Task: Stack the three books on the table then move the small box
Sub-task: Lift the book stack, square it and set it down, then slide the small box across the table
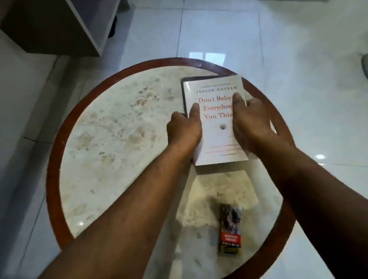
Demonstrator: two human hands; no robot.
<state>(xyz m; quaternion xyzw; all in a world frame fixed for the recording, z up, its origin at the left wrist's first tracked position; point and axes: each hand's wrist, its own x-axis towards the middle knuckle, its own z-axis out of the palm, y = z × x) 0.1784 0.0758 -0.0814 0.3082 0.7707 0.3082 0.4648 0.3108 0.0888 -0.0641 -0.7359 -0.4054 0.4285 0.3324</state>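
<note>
Both forearms fill the bottom of the frame, reaching up to the white book (217, 124) a bit right of centre. Left hand (183, 128) has its thumb lying on the cover and its fingers wrapped round the left edge; right hand (249, 123) does the same on the right edge, so both are gripping that book. A dark edge of another book (199, 78) peeks out along the top, so I'd guess this one sits on a pile, though I can't count three.

Tip for squaring up: press from both sides evenly, nudge the corners flush, and keep it off the round table's wooden rim (52, 167), which is close on the right.

Small box (230, 228) lies at lower centre, well apart and untouched.
</note>
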